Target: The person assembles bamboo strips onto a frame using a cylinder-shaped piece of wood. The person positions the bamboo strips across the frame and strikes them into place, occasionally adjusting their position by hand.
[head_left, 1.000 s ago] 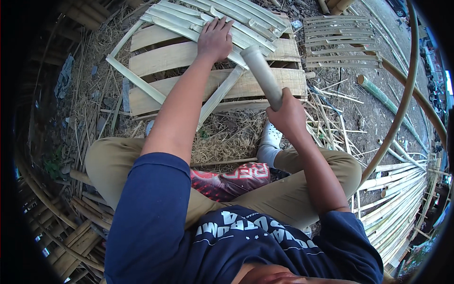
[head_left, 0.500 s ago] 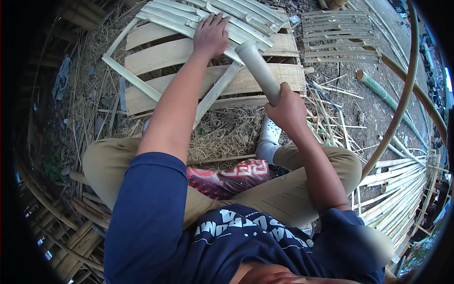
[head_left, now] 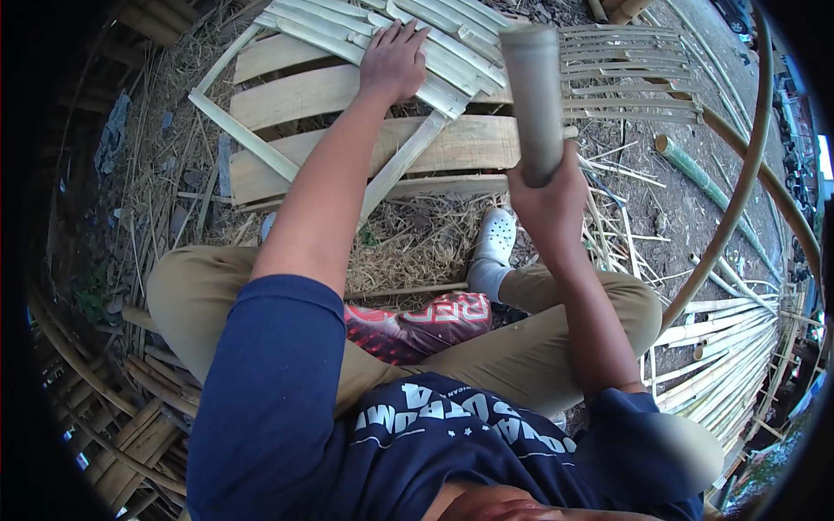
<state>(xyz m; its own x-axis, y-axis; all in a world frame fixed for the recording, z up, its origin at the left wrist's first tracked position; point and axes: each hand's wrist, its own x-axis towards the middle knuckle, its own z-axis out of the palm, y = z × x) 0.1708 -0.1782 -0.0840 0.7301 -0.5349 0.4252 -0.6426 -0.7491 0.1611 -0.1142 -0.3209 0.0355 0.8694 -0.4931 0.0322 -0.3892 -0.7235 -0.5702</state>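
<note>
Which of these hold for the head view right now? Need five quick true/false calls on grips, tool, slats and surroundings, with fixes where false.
1. The right grip is closed on a cylindrical tool. True.
2. Both grips are wrapped around tools. False: the left grip lies open on the pale slats.
3. The pale slats lie across wider wooden planks. True.
4. The light-coloured shoe has holes in its upper. True.
5. Nothing lies to the right of the planks. False: a green bamboo pole lies there, among other things.
</note>
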